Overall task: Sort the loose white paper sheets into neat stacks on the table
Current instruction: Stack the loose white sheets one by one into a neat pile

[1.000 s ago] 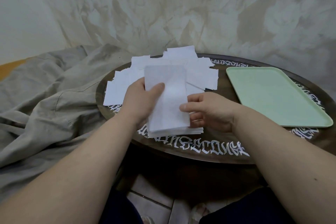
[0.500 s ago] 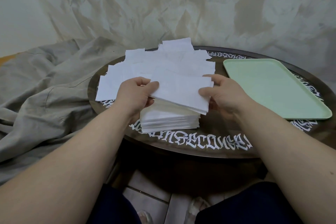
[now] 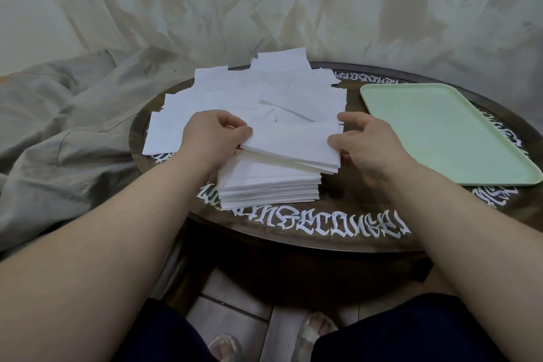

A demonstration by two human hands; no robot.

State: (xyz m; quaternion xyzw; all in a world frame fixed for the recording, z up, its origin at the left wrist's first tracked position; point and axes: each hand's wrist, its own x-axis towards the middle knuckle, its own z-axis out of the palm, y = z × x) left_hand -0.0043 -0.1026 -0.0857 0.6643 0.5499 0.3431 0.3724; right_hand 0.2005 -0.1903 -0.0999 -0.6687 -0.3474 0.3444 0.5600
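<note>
A neat stack of white paper sheets [image 3: 269, 188] sits near the front of the round dark table [image 3: 338, 241]. Just above it, a thin bundle of sheets [image 3: 291, 145] lies crosswise, held at both ends. My left hand [image 3: 211, 135] pinches its left end between thumb and fingers. My right hand [image 3: 364, 147] grips its right end. Behind my hands, a spread of loose white sheets [image 3: 264, 91] covers the back left of the table, overlapping one another.
A pale green tray [image 3: 440, 132] lies on the right side of the table, with nothing on it. Crumpled beige cloth [image 3: 67, 126] is heaped to the left and hangs behind. White lettering rings the table's rim. My feet and tiled floor show below.
The bundle, upright over the stack a second ago, has been turned crosswise and is now held at both ends. My right hand moved out to its right end.
</note>
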